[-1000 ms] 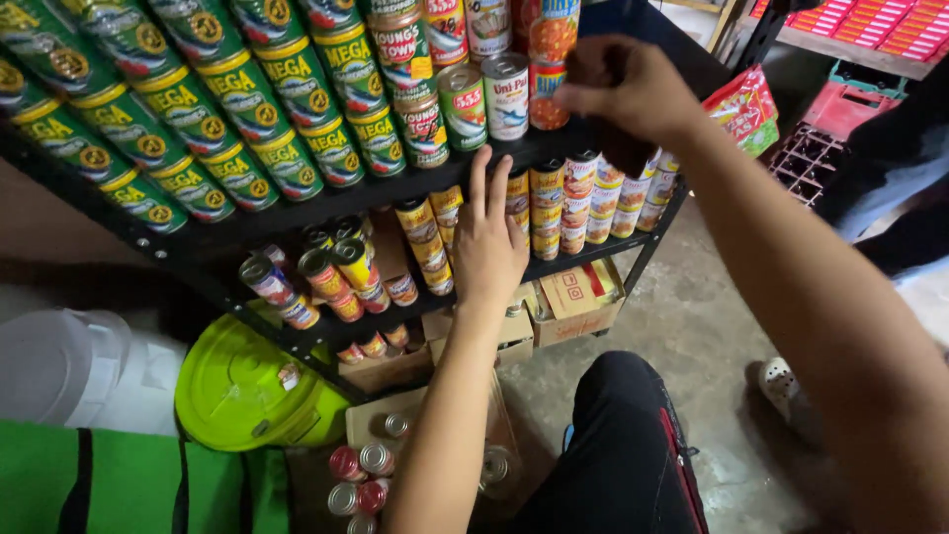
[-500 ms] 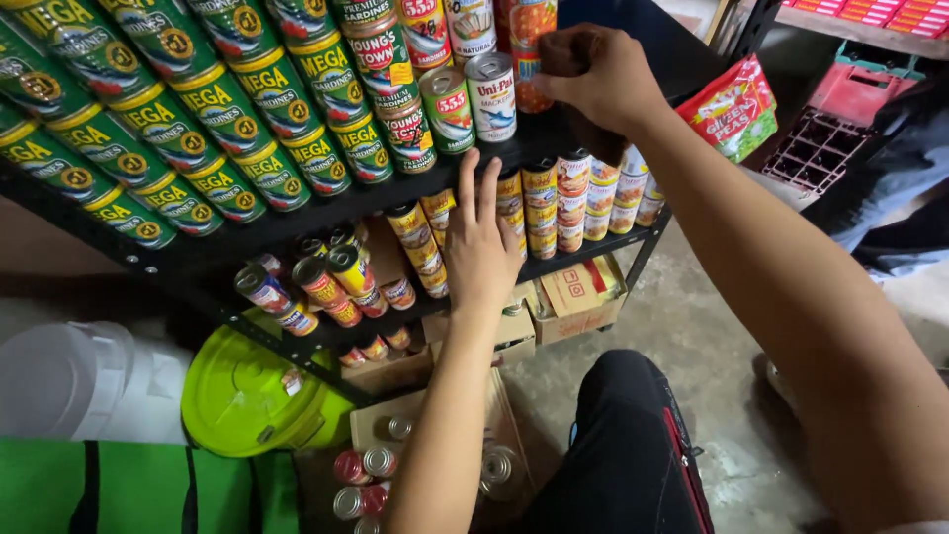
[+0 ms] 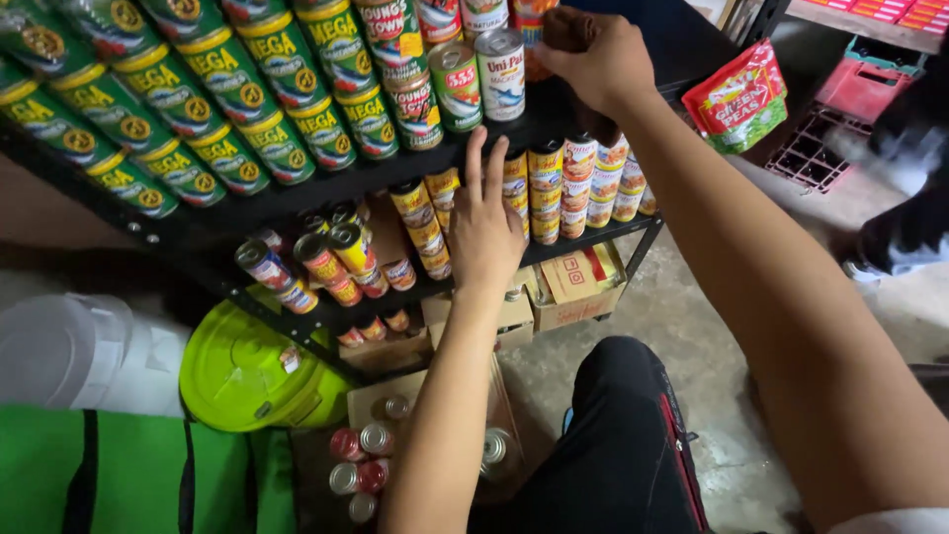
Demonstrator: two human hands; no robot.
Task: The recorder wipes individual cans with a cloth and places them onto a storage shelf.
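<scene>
Two bare hands are up at a black metal shelf rack [image 3: 247,213] stocked with tins. The left hand [image 3: 484,232] lies flat against the front edge of the upper shelf, fingers stretched straight and spread toward twelve o'clock, holding nothing; its fingertips reach just under a white-labelled can [image 3: 501,74] at the shelf's front. The right hand [image 3: 593,61] sits at about one o'clock from the left one, knuckles up and fingers curled down over the far end of the upper shelf; whether it has hold of anything I cannot tell, as the fingers hide what is under them. Just at nine o'clock of that hand stands an orange can [image 3: 532,30], partly covered. From the white-labelled can toward nine o'clock run a red and green can [image 3: 457,87], then rows of green cans with yellow rims [image 3: 227,109] lying in tilted lines. On the lower shelf, stacked yellow and red cans [image 3: 578,188] stand at four o'clock from the left hand. Below the rack, at five o'clock from the left hand, sits a cardboard box [image 3: 578,287]. At eight o'clock lies a lime green lid [image 3: 247,371], beside a white plastic container [image 3: 69,351]. A few loose cans [image 3: 361,460] lie on cardboard near the person's black-trousered knee [image 3: 623,435]. A red and green snack bag [image 3: 746,99] hangs at three o'clock from the right hand.
</scene>
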